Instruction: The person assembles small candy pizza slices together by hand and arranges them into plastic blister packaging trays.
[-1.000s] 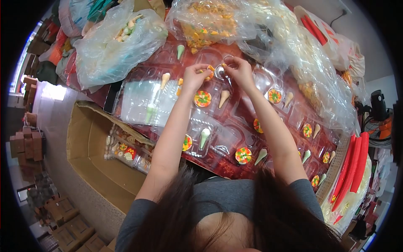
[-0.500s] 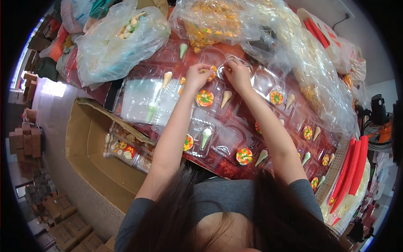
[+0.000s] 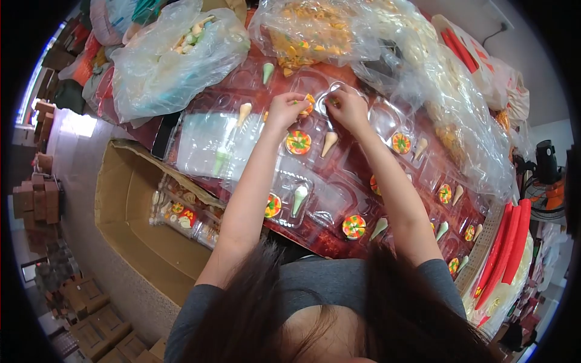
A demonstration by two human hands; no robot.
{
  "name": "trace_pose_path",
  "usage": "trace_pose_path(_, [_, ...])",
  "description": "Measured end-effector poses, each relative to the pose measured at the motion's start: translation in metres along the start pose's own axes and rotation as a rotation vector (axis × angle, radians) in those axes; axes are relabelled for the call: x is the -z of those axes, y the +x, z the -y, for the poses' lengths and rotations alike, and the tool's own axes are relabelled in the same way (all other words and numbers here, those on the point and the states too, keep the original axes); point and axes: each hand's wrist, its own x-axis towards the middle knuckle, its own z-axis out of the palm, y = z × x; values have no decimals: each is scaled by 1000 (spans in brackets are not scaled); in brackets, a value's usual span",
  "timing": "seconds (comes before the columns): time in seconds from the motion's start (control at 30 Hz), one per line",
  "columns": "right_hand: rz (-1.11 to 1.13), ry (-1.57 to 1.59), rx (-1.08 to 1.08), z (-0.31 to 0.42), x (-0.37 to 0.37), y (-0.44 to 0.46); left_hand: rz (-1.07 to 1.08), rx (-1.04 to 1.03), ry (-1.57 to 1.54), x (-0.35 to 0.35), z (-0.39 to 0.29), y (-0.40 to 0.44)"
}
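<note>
At the far part of the table, my left hand (image 3: 287,112) is closed on orange toy pizza slices (image 3: 308,104) that show beyond its fingertips. My right hand (image 3: 349,109) pinches a small yellow-green piece, probably another slice, just across from it. Both hands are above clear plastic blister trays (image 3: 316,199) spread over the red table. Below my left hand, a round toy pizza (image 3: 298,143) lies in a tray compartment, with a tan toy ice cream cone (image 3: 329,144) beside it. More trays to the right hold a toy pizza (image 3: 401,143) and a toy cone (image 3: 420,148).
Large clear bags stand along the back, one with orange pieces (image 3: 308,36), another with pale toy cones (image 3: 196,36). A cardboard box (image 3: 130,212) with packed trays sits at left. Red strips (image 3: 505,248) lie at right, near a fan (image 3: 546,175).
My right hand has turned slightly and drawn back a little, and a small piece now shows in its fingertips. My left hand stays almost in place. The view has shifted slightly.
</note>
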Motion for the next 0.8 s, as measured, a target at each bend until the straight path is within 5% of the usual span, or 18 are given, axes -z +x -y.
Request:
trace_pose_path(0.4, [29,-390,47,15,-3,-2,2,-3,3,-1,5,4])
trace_pose_path(0.57, [-76,-131,-54,11,-1,-1,-2,-18,27,-1,2,2])
trace_pose_path(0.7, [32,524,-186,27,5,4,111,11,-98,2,0,0])
trace_pose_path(0.8, [49,710,-307,31,11,6,173,-4,-106,1,1,0])
